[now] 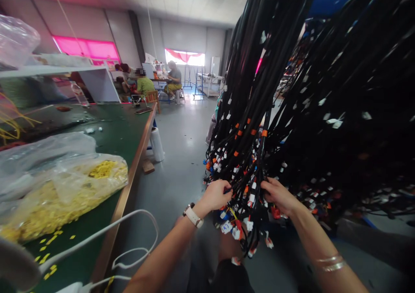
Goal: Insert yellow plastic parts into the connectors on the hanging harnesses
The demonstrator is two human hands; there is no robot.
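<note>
A thick bundle of black wire harnesses [249, 90] hangs down in front of me, its lower ends carrying white, orange, red and blue connectors. My left hand [218, 194], below a wrist watch [193, 215], has its fingers curled around some of the black cables at the bundle's left side. On the right side, my right hand [275, 193] grips harness strands between thumb and fingers. White connectors [251, 193] dangle between the two hands, and a white tag with handwriting [226, 227] hangs under the left one. The fingertips are partly hidden among the cables.
A green-topped workbench [123, 133] runs along the left, bearing a plastic bag of small yellow parts [81, 189] and a white cable [106, 228]. More black harnesses [363, 111] hang at the right. Several people [144, 83] sit at tables farther back.
</note>
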